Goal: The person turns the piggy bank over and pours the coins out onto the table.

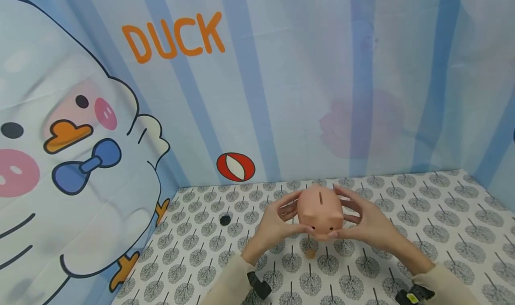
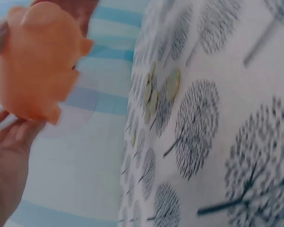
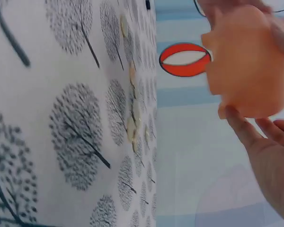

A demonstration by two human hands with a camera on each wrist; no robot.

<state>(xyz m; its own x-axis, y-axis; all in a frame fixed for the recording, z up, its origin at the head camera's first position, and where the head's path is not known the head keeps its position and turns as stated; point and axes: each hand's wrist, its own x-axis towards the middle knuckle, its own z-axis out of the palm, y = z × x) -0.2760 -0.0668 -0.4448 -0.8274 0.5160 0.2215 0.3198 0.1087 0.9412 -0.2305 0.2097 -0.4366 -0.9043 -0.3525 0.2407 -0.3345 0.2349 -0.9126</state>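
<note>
A peach-coloured piggy bank [image 1: 320,212] is held up off the table, its coin slot upward and its snout toward me. My left hand [image 1: 273,224] grips one side of it, thumb by the snout and fingers round the flank. On the other side my right hand [image 1: 372,222] holds it in the same way. Both wrist views show its stubby feet clear of the cloth. Below it lie several coins [image 2: 173,85], some close together; in the head view one coin [image 1: 310,253] shows under the snout, the others hidden behind the piggy bank and hands.
A small black round piece [image 1: 225,220] lies on the tree-patterned tablecloth [image 1: 193,256], left of my hands. Behind the table hangs a blue striped curtain [image 1: 297,95] with a printed duck at left.
</note>
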